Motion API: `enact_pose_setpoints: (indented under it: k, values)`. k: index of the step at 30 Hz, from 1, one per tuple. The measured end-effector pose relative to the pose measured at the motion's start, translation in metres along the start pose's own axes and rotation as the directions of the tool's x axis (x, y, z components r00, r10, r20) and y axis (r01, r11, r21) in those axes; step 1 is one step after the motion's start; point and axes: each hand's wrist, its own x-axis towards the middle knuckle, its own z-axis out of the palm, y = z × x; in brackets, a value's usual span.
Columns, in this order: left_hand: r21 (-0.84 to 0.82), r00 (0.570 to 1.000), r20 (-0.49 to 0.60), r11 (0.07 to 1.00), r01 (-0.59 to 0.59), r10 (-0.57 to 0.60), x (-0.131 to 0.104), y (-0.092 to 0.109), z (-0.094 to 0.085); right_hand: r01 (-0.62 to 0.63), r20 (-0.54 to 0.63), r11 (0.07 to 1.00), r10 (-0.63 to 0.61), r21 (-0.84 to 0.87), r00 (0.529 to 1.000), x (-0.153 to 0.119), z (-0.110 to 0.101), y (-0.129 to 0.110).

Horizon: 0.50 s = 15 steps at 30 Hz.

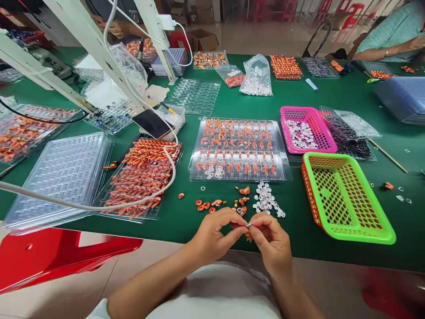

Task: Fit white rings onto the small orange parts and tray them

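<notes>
- One left hand [208, 237] and one right hand [274, 243], with one small part [249, 225] between them
- One pink basket [284, 133]
- One bright green basket [348, 195]
- One phone [153, 124]
- One wooden stick [388, 156]
- Two plastic bags [257, 73] on the table [232, 99]
- Five round orange pieces [206, 205]: four grouped, one apart
- White discs [264, 195]: many, overlapping too much to count

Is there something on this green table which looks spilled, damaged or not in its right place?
I see no clear damage or spill. A bit odd: one orange part lies right of the green basket with a few thin rings, apart from the loose white discs. They may be strays.
</notes>
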Motion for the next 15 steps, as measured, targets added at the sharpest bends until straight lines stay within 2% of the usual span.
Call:
enact_pose_setpoints:
  k: [4, 10, 15]
  values:
    - [0.037, 0.997, -0.05, 0.998, -0.057, 0.059, -0.004, 0.001, 0.003, 0.025, 0.017, 0.997, -0.023, -0.077, 1.0, -0.003, 0.002, 0.001]
    - [0.139, 0.971, -0.115, 0.971, -0.194, 0.211, -0.008, -0.007, 0.006, -0.036, -0.054, 0.997, 0.032, -0.075, 0.998, -0.004, 0.009, -0.006]
    - [0.194, 0.953, -0.14, 0.951, -0.24, 0.269, -0.01, -0.009, 0.006, -0.016, 0.043, 0.991, 0.022, -0.134, 0.999, -0.002, 0.003, -0.007]
